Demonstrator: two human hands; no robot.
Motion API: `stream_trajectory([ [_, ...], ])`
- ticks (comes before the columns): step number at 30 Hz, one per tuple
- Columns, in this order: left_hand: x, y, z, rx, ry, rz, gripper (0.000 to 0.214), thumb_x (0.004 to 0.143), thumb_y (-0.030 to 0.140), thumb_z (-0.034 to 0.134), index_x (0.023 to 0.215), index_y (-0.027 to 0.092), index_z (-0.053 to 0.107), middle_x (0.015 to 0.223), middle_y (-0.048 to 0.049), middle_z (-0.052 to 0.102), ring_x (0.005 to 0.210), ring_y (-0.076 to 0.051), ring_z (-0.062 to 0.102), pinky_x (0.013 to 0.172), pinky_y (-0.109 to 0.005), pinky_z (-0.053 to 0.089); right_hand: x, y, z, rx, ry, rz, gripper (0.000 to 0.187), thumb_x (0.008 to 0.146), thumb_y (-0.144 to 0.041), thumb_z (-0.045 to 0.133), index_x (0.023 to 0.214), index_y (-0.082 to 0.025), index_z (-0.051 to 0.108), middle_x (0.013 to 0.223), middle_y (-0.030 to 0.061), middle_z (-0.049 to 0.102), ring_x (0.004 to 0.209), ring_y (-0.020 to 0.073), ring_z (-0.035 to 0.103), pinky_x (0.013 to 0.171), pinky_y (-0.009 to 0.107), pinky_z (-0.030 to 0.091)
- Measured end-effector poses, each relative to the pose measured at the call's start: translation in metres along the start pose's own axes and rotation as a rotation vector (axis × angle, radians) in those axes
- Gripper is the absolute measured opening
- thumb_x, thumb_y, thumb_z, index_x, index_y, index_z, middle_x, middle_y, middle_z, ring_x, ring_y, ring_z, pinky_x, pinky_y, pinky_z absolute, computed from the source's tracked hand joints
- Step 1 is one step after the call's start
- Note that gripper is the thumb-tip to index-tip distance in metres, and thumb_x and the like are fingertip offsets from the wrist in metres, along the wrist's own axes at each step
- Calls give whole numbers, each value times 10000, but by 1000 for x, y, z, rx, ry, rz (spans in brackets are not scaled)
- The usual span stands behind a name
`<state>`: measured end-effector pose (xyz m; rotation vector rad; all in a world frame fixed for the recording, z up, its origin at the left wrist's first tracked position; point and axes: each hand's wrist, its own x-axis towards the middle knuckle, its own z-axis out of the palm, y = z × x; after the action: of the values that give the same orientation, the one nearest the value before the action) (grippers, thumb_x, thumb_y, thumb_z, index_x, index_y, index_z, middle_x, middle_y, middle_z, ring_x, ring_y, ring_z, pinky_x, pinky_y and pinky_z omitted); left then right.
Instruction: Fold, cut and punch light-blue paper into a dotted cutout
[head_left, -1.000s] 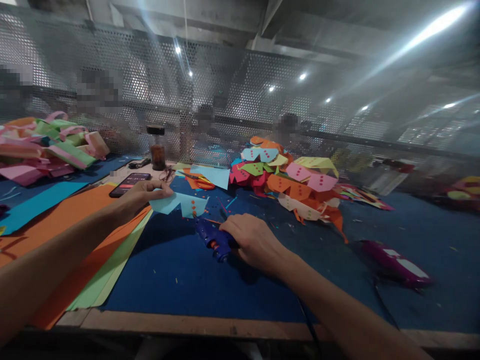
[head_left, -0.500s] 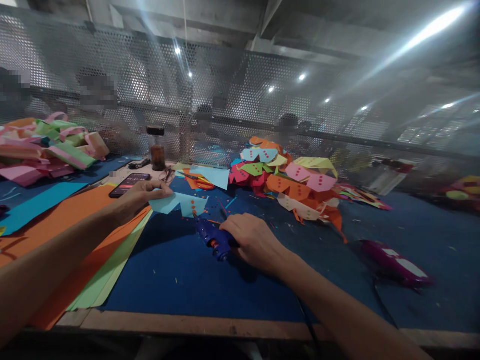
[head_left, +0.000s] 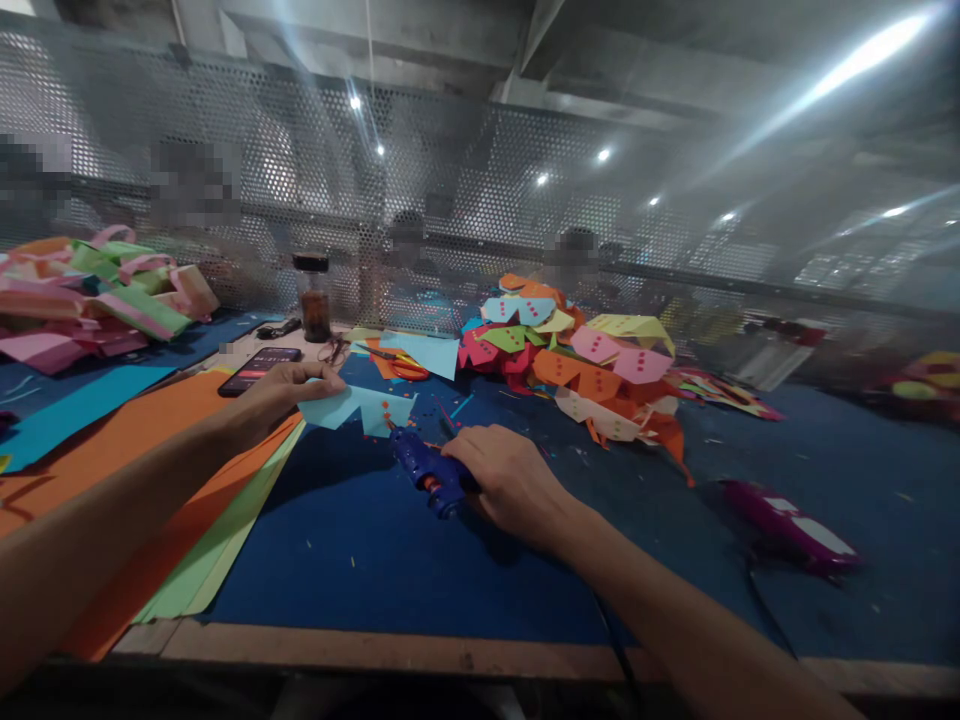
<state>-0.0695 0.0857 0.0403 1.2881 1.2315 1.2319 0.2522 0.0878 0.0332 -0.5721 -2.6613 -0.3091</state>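
Pinched between the thumb and fingers of my left hand (head_left: 296,388) is a light blue paper cutout (head_left: 341,405) with a notched lower edge, held above the table. Small orange dots mark its right part. My right hand (head_left: 510,475) is wrapped round the handle of a blue hot glue gun (head_left: 427,468). The gun's nozzle points up and left, at the dotted part of the cutout; whether it touches the paper I cannot tell. Tiny coloured paper bits (head_left: 450,408) lie on the table just beyond the gun.
Folded paper shapes (head_left: 600,370) are heaped at centre right, strips (head_left: 112,290) at far left. Paper sheets (head_left: 195,520), a phone (head_left: 259,370) and a lidded jar (head_left: 315,300) stand left; orange-handled scissors (head_left: 405,368) behind. A purple device (head_left: 791,530) lies right. A perforated screen (head_left: 435,190) closes the back.
The glue gun's nozzle has shifted very slightly against the dotted part of the cutout. My left hand and the paper hold nearly the same position.
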Motion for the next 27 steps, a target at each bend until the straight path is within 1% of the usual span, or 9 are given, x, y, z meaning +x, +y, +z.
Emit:
stream_trajectory([
  [11,-2,1,1,27,-12,21,280,697,417,850,726,179,705,649,-11,679,563,-138,611,535,-229,444,1,-1,-2,8,-36,28,124,904,-166,607,1025,-149,628,925,83,682,842,208,575,720,323,341],
  [17,-1,2,0,7,-5,13,289,677,415,865,705,179,702,635,1,674,559,-119,605,531,-203,441,0,-1,-2,9,-44,30,120,913,-182,610,1026,-147,626,936,89,688,844,210,576,726,321,340],
  [23,0,0,1,-19,13,-6,280,663,386,880,711,176,701,649,2,683,566,-112,608,529,-189,451,-1,-1,-1,5,-14,3,118,912,-177,594,1023,-148,622,927,84,683,837,212,575,713,325,340],
  [27,0,0,0,-8,4,2,288,669,398,877,711,171,704,644,-6,675,568,-116,606,525,-191,448,0,-1,-1,13,-35,8,145,895,-171,610,1037,-148,619,946,85,689,848,211,580,722,324,345],
])
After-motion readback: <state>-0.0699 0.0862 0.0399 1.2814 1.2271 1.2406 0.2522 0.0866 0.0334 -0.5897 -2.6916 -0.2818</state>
